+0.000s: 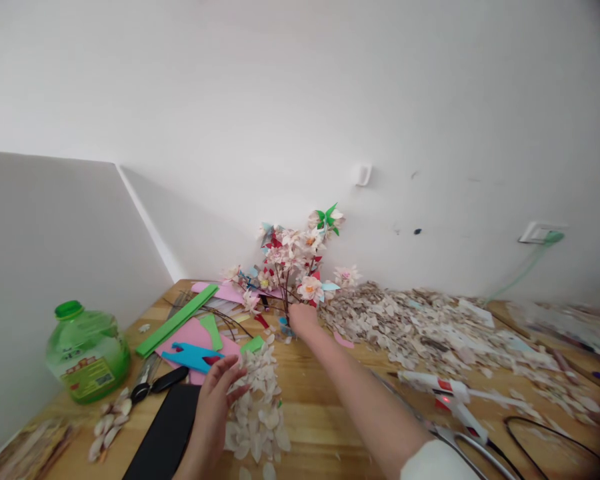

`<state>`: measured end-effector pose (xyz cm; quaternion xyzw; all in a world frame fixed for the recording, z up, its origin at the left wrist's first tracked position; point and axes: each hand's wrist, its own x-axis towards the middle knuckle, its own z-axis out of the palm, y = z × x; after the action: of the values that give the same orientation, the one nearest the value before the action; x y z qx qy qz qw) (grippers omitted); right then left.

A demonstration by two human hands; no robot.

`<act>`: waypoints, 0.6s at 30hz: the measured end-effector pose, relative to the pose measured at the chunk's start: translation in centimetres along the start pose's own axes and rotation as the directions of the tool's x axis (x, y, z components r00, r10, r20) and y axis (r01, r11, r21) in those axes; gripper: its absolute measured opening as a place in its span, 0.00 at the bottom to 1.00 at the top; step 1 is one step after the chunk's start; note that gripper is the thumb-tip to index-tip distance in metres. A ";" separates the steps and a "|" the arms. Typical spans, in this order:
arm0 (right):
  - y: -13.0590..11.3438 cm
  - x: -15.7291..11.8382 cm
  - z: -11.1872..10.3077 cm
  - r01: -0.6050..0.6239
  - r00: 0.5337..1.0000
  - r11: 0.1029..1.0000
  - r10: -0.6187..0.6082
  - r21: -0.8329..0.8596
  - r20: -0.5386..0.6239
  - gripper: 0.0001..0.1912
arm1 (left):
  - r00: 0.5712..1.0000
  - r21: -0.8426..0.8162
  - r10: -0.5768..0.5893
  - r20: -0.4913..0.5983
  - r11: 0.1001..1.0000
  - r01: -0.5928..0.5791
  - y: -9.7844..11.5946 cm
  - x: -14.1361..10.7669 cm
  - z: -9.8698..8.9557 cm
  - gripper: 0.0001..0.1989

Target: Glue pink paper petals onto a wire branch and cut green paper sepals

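A bunch of handmade flowers (293, 247) with white petals and red, blue and green leaves stands upright against the wall on thin brown stems. At the foot of these stems is my right hand (303, 320), its fingers curled closed; what they grip is hidden. A small blue holder (284, 325) shows just beside that hand. My left hand (221, 383) is open, fingers bent and apart, over the table near a blue strip (193, 357) and a heap of loose white petals (257, 407). No object shows in it.
A green bottle (87, 353), scissors (155, 385) and a black flat object (165, 430) lie left, with green strips (177, 320) and pink paper (187, 333) behind. Dried petals (405, 320) cover the back right. A glue gun (445, 393) with a lit red light lies right.
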<state>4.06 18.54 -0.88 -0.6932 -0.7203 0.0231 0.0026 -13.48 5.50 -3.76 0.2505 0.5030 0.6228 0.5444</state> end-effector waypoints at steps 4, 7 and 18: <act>0.0 -0.2 0.2 0.016 1.000 0.999 -0.015 0.041 -0.023 0.14 | 1.000 -0.007 0.001 -0.004 1.000 -0.001 0.0 0.0 0.0 0.13; 0.0 -0.5 0.3 0.037 0.997 0.996 -0.032 0.077 -0.064 0.14 | 1.000 -0.012 0.004 -0.003 1.000 -0.005 0.0 0.0 -0.1 0.13; 0.8 -1.6 1.1 0.053 0.972 0.977 -0.003 0.206 -0.236 0.14 | 1.000 -0.012 0.007 -0.006 1.000 -0.007 0.2 -0.3 0.2 0.12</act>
<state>4.84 16.98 -1.98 -0.6766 -0.7182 0.0171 0.1615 -13.32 5.30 -3.42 0.2471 0.4997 0.6287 0.5421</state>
